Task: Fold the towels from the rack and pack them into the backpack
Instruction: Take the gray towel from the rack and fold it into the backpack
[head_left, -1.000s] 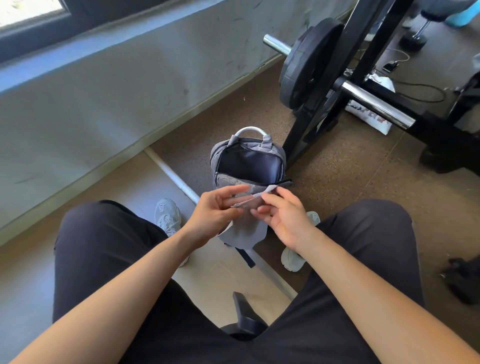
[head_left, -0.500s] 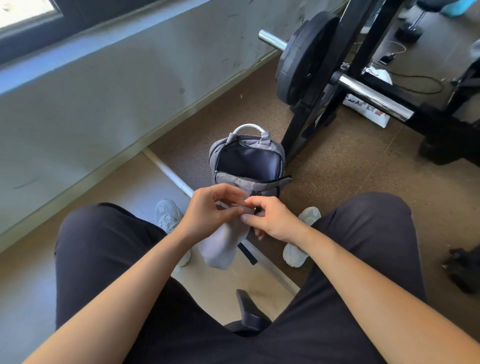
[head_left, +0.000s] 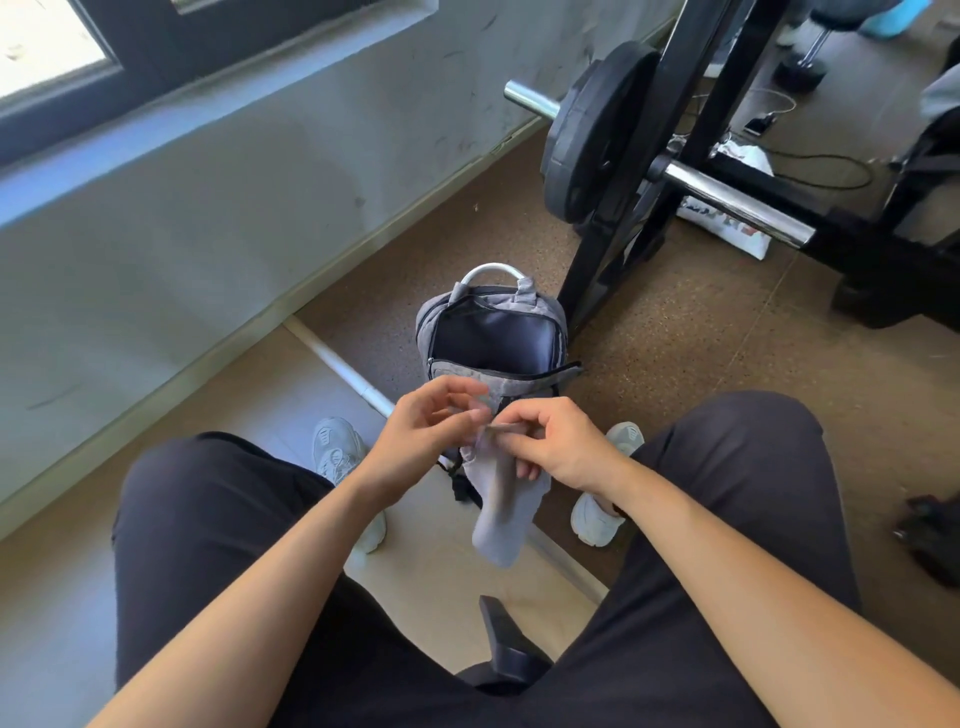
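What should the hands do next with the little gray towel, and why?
Probably fold the dangling end up to the top edge. The towel hangs long from where the left hand and right hand pinch it, and the backpack stands open just beyond, ready once it is folded.

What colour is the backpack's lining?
Dark navy lining, grey backpack shell; clearest in the head view.

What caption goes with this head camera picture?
The left hand and right hand pinch a grey towel near the open backpack.
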